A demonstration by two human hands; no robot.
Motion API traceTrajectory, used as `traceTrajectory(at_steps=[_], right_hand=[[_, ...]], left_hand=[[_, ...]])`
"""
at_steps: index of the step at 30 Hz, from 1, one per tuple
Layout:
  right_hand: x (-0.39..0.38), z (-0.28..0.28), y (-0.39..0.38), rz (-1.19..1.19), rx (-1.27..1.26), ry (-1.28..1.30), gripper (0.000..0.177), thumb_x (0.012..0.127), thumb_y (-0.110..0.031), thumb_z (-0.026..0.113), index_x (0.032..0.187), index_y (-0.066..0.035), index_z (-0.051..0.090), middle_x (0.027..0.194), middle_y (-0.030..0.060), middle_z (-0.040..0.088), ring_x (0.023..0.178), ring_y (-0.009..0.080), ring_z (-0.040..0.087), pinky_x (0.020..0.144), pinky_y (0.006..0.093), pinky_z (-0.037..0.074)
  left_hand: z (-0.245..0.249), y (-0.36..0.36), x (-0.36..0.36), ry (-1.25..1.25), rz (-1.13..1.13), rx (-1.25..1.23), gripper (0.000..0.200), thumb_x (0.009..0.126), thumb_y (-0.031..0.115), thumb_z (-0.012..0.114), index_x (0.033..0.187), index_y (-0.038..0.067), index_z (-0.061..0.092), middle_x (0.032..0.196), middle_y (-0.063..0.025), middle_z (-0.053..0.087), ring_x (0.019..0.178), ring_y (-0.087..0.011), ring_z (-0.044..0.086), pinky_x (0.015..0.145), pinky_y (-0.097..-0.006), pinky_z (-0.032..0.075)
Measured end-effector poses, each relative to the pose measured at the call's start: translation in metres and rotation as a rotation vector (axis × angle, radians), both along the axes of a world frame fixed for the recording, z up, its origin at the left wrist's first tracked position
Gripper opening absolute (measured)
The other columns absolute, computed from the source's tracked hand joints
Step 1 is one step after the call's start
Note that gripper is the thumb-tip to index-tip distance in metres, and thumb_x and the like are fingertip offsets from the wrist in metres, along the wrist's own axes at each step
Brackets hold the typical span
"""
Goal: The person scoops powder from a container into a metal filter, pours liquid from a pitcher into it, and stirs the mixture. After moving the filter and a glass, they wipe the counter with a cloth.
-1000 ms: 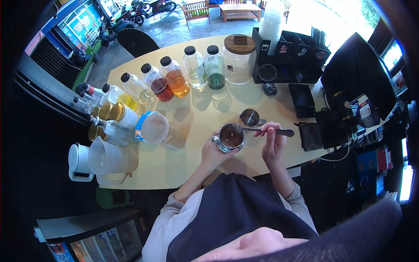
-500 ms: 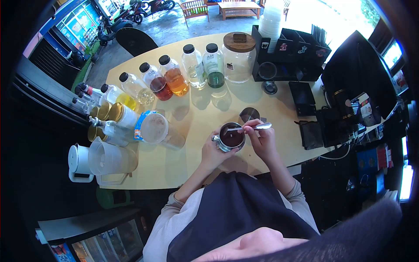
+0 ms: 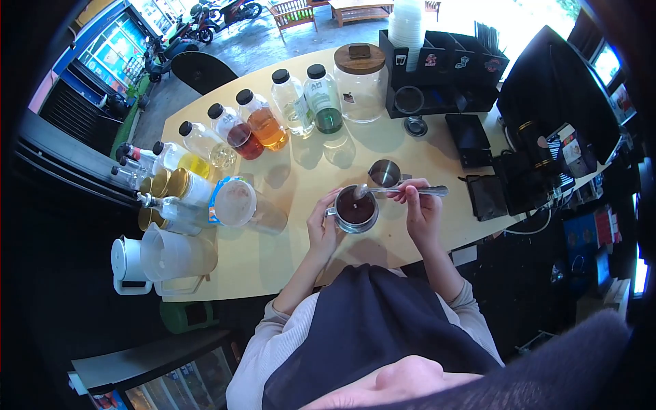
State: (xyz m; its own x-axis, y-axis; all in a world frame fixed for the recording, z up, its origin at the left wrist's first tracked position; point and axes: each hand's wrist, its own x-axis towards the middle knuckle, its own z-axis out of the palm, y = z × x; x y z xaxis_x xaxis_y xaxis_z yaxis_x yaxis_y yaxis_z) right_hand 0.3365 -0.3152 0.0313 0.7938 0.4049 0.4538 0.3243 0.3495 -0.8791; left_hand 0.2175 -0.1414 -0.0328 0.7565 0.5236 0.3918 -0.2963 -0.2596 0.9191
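Pale yellow, the table (image 3: 301, 263) spread beneath both hands. Outward from the left hand (image 3: 323, 222) stood a plastic tub (image 3: 236, 203). That hand was curled round the side and handle of a metal mug (image 3: 361, 227) holding dark liquid (image 3: 354, 210). Beyond the right hand (image 3: 421, 213), slightly inward, sat a smaller metal cup (image 3: 385, 173). The right hand's fingers were pinched together on a spoon (image 3: 410, 191), its tip over the mug's mouth near the far rim. The step looked like stirring or spooning; the next move seemed to call for a steady left hand and a loose right wrist, the tip kept inside the rim.
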Motion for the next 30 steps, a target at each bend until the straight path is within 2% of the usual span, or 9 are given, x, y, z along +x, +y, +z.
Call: traceTrajectory(at_steps=[4, 6, 7, 9, 12, 25, 27, 28, 30], right_hand=[[-0.004, -0.001, 0.003, -0.017, -0.001, 0.003, 0.023, 0.105, -0.02, 0.052, 0.1, 0.001, 0.059, 0.088, 0.0098, 0.069, 0.08, 0.0116, 0.064, 0.074, 0.0243, 0.049], [-0.004, -0.001, 0.002, -0.033, -0.01, -0.001, 0.025, 0.106, -0.023, 0.05, 0.1, 0.0, 0.058, 0.086, 0.01, 0.07, 0.078, 0.0103, 0.062, 0.073, 0.0235, 0.047], [-0.004, -0.001, 0.002, -0.033, -0.022, -0.008, 0.025, 0.106, -0.023, 0.05, 0.1, 0.0, 0.058, 0.086, 0.01, 0.071, 0.078, 0.0101, 0.062, 0.072, 0.0234, 0.047], [-0.004, -0.002, 0.001, -0.033, -0.034, -0.014, 0.025, 0.106, -0.023, 0.05, 0.1, 0.0, 0.058, 0.086, 0.0099, 0.071, 0.078, 0.0099, 0.062, 0.072, 0.0233, 0.047], [-0.005, -0.002, 0.001, -0.034, -0.03, -0.003, 0.025, 0.106, -0.023, 0.05, 0.1, 0.0, 0.058, 0.086, 0.0097, 0.071, 0.078, 0.0097, 0.062, 0.072, 0.0231, 0.047], [-0.004, -0.005, 0.003, -0.036, -0.028, -0.005, 0.026, 0.106, -0.024, 0.049, 0.099, 0.0, 0.059, 0.086, 0.0096, 0.071, 0.077, 0.0092, 0.061, 0.072, 0.0231, 0.046], [-0.004, -0.005, 0.003, -0.042, -0.028, -0.002, 0.026, 0.106, -0.024, 0.049, 0.099, 0.0, 0.059, 0.086, 0.0095, 0.071, 0.077, 0.0092, 0.061, 0.072, 0.0231, 0.046], [-0.003, -0.006, 0.003, -0.04, -0.028, -0.006, 0.026, 0.106, -0.024, 0.049, 0.099, -0.001, 0.058, 0.086, 0.0093, 0.071, 0.077, 0.0091, 0.061, 0.072, 0.0231, 0.046], [-0.003, -0.006, 0.003, -0.037, -0.028, -0.009, 0.025, 0.106, -0.023, 0.049, 0.1, -0.001, 0.058, 0.085, 0.0092, 0.071, 0.077, 0.009, 0.061, 0.072, 0.0231, 0.046]], left_hand=[[-0.011, 0.0, 0.013, -0.042, 0.033, 0.024, 0.034, 0.104, 0.019, 0.045, 0.119, -0.003, 0.065, 0.118, -0.0202, 0.068, 0.12, -0.0347, 0.061, 0.103, -0.0422, 0.046], [-0.013, -0.003, 0.016, 0.067, 0.118, -0.134, 0.043, 0.107, 0.026, 0.039, 0.107, -0.003, 0.071, 0.11, -0.0203, 0.071, 0.115, -0.0336, 0.063, 0.101, -0.0421, 0.047], [-0.016, -0.003, 0.018, 0.068, 0.115, -0.133, 0.043, 0.107, 0.026, 0.039, 0.107, -0.003, 0.071, 0.11, -0.0203, 0.071, 0.115, -0.0336, 0.063, 0.101, -0.0421, 0.047], [-0.019, -0.003, 0.021, 0.074, 0.208, -0.047, 0.054, 0.108, 0.031, 0.033, 0.099, -0.002, 0.075, 0.101, -0.0188, 0.073, 0.108, -0.0337, 0.066, 0.096, -0.0433, 0.048], [-0.014, -0.005, 0.025, 0.04, 0.251, 0.031, 0.057, 0.108, 0.034, 0.032, 0.096, -0.001, 0.075, 0.094, -0.0175, 0.074, 0.104, -0.0342, 0.067, 0.094, -0.0449, 0.048], [0.0, -0.007, 0.025, 0.048, 0.303, 0.186, 0.058, 0.108, 0.03, 0.027, 0.092, 0.002, 0.075, 0.091, -0.0124, 0.074, 0.098, -0.0303, 0.069, 0.093, -0.0414, 0.041], [0.001, -0.006, 0.025, 0.067, 0.3, 0.17, 0.058, 0.108, 0.031, 0.026, 0.093, 0.004, 0.075, 0.092, -0.0125, 0.074, 0.1, -0.0297, 0.068, 0.1, -0.0445, 0.037], [0.0, -0.006, 0.025, 0.067, 0.299, 0.17, 0.058, 0.108, 0.031, 0.026, 0.093, 0.004, 0.075, 0.092, -0.0125, 0.074, 0.1, -0.0297, 0.068, 0.1, -0.0445, 0.037], [-0.001, -0.006, 0.023, 0.103, 0.253, 0.117, 0.062, 0.11, 0.036, 0.027, 0.099, -0.003, 0.074, 0.104, -0.0184, 0.072, 0.101, -0.0283, 0.065, 0.096, -0.0393, 0.047]])
